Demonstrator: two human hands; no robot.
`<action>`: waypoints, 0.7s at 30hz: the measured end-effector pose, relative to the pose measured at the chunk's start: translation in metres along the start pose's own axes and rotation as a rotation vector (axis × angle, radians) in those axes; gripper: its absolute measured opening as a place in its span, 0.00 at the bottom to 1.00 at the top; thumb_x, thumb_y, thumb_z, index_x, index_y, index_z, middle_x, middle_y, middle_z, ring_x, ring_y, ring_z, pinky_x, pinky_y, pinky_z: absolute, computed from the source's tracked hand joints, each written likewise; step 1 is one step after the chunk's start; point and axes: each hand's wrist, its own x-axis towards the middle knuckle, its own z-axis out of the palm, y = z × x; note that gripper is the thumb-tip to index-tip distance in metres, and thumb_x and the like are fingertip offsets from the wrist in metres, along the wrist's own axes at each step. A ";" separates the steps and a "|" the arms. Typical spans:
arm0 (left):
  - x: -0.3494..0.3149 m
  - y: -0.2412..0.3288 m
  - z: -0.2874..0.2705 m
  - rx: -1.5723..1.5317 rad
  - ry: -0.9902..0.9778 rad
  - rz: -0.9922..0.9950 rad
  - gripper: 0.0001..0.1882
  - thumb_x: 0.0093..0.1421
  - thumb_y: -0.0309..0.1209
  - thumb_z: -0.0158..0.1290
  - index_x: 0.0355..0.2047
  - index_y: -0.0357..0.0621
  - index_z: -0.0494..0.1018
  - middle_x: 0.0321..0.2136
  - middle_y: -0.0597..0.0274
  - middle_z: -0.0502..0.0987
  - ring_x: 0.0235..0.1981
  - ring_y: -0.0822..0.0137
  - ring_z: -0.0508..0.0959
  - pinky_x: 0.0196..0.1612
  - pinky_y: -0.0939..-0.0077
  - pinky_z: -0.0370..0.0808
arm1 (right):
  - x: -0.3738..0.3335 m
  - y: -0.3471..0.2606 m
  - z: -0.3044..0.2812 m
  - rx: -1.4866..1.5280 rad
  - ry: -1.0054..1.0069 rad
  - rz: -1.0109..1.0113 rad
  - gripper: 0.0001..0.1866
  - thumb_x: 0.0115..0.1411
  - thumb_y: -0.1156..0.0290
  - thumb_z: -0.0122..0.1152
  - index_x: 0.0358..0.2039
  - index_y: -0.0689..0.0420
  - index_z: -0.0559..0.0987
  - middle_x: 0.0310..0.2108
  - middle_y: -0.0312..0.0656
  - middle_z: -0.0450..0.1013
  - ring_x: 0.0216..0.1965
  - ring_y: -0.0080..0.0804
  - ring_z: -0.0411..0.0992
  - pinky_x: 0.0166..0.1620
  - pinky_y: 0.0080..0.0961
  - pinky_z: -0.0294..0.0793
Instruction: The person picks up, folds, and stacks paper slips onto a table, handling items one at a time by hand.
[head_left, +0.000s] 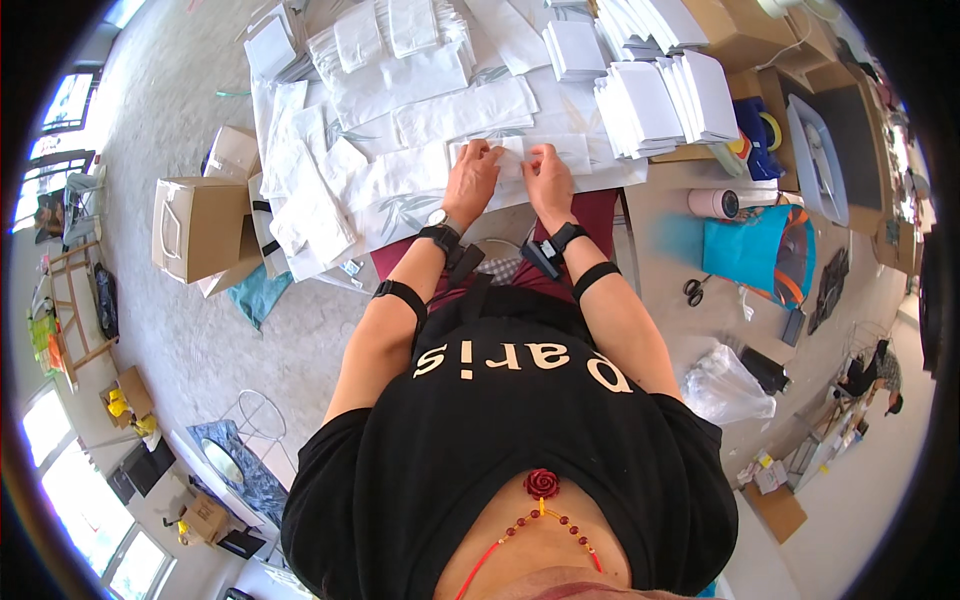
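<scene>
Both hands work at the near edge of a table covered with a leaf-patterned cloth (405, 213). My left hand (473, 184) has curled fingers pressed on a thin white bag (571, 152) lying flat. Close beside it, my right hand (549, 186) pinches the same bag near its middle. The fingertips partly hide where they grip. More flat white bags (465, 110) lie beyond and to the left of my hands, some overlapping. At the far side is a pile of white bags (400, 80).
Stacks of folded white cards (640, 105) stand at the table's right. Cardboard boxes (197, 228) sit on the floor to the left. On the right are a blue bin (815, 160), a pink cylinder (712, 203), a turquoise bag (740, 245) and scissors (694, 291).
</scene>
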 end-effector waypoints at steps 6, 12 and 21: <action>0.002 0.001 0.001 0.046 -0.025 -0.012 0.23 0.56 0.29 0.63 0.54 0.48 0.77 0.47 0.51 0.72 0.49 0.48 0.73 0.53 0.56 0.75 | 0.004 0.040 -0.036 -0.174 0.186 -0.005 0.19 0.58 0.67 0.69 0.48 0.56 0.75 0.44 0.46 0.75 0.47 0.47 0.75 0.47 0.43 0.75; 0.007 0.017 0.001 0.172 -0.077 -0.053 0.31 0.54 0.40 0.68 0.59 0.57 0.76 0.49 0.52 0.71 0.49 0.47 0.72 0.53 0.55 0.74 | 0.010 0.048 -0.050 -0.339 0.206 0.133 0.24 0.55 0.61 0.76 0.45 0.59 0.75 0.48 0.50 0.70 0.51 0.52 0.71 0.50 0.46 0.75; 0.013 0.020 0.004 0.252 -0.121 -0.048 0.35 0.54 0.44 0.69 0.62 0.62 0.74 0.48 0.51 0.71 0.47 0.47 0.72 0.52 0.55 0.74 | 0.019 0.069 -0.040 -0.141 0.153 0.071 0.12 0.58 0.67 0.71 0.37 0.59 0.79 0.40 0.46 0.76 0.46 0.47 0.75 0.49 0.44 0.75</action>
